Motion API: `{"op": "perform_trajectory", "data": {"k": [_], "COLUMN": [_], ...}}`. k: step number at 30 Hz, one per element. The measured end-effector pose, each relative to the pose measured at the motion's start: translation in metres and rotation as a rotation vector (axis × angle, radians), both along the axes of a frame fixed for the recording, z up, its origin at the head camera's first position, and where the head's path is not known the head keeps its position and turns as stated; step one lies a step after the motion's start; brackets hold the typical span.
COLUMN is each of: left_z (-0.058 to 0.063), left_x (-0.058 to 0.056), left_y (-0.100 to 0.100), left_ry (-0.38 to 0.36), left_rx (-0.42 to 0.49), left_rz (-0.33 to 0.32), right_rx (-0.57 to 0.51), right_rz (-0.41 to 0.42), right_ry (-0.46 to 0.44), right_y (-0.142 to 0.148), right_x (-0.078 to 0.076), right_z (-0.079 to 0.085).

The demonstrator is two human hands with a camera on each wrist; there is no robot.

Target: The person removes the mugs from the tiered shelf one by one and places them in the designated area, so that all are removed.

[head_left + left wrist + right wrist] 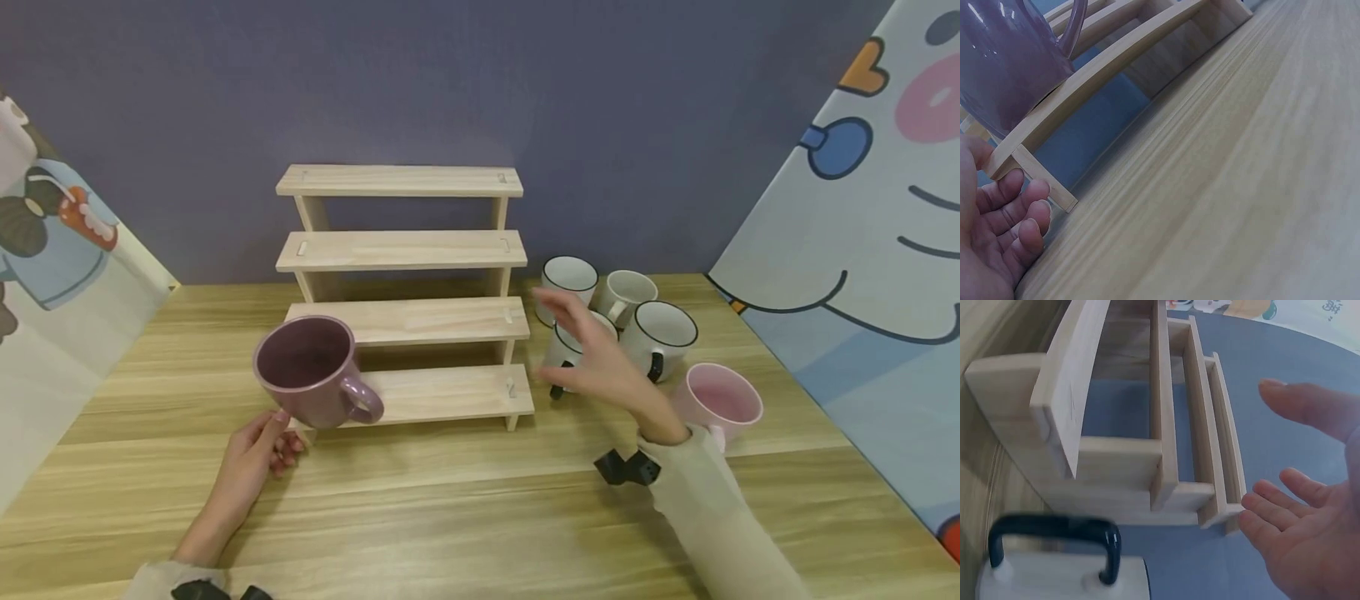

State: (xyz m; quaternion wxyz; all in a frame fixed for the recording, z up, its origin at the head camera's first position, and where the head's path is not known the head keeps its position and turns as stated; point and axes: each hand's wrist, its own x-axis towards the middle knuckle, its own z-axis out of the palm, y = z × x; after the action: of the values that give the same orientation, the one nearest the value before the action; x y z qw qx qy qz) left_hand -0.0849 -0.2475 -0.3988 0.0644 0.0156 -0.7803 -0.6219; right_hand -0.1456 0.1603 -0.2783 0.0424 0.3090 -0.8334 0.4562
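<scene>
A glossy purple mug [318, 392] stands on the left end of the lowest step of a pale wooden tiered rack [442, 392], handle turned to the right. Just below it, my left hand [251, 454] holds the rack's front left corner. The left wrist view shows the thumb at the board's end and the index finger under it, other fingers loosely curled [1019, 219]. My right hand [600, 358] hovers over white mugs with black rims, thumb and fingers spread apart, nothing between them. It partly hides one white mug [558, 354] with a black handle.
Right of the rack stand more white mugs, one with a black handle [656, 337], and a small cream mug [628, 293]. A pink mug [720, 400] is nearest the front, partly behind my right sleeve. A dark blue wall [405, 83] rises behind the rack.
</scene>
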Motion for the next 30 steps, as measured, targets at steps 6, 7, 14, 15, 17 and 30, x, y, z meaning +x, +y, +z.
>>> {"op": "perform_trajectory", "data": {"k": [6,7,14,15,17,30], "left_z": [0.000,0.000,0.000,0.000,0.000,0.000], "left_x": [0.000,0.000,0.000,0.000,0.000,-0.002], "left_y": [0.000,0.000,0.001,0.001,0.001,0.000], "left_ry": [0.000,0.000,-0.001,-0.002,-0.003,-0.012], "left_rx": [0.014,0.015,0.007,0.007,0.012,0.000], "left_rz": [-0.003,-0.004,-0.001,0.000,0.000,0.002], "right_rx": [-0.002,-0.010,-0.033,-0.037,-0.048,-0.060], "right_rz": [0.019,0.022,0.050,0.054,0.072,0.136], "right_ry": [-0.008,-0.019,-0.032,-0.037,-0.044,-0.075], "right_y": [-0.018,-0.021,-0.040,-0.043,-0.047,-0.081], "right_x": [-0.004,-0.004,-0.008,-0.008,-0.010,-0.017], "right_z": [-0.001,-0.002,-0.005,-0.005,-0.006,-0.010]}}
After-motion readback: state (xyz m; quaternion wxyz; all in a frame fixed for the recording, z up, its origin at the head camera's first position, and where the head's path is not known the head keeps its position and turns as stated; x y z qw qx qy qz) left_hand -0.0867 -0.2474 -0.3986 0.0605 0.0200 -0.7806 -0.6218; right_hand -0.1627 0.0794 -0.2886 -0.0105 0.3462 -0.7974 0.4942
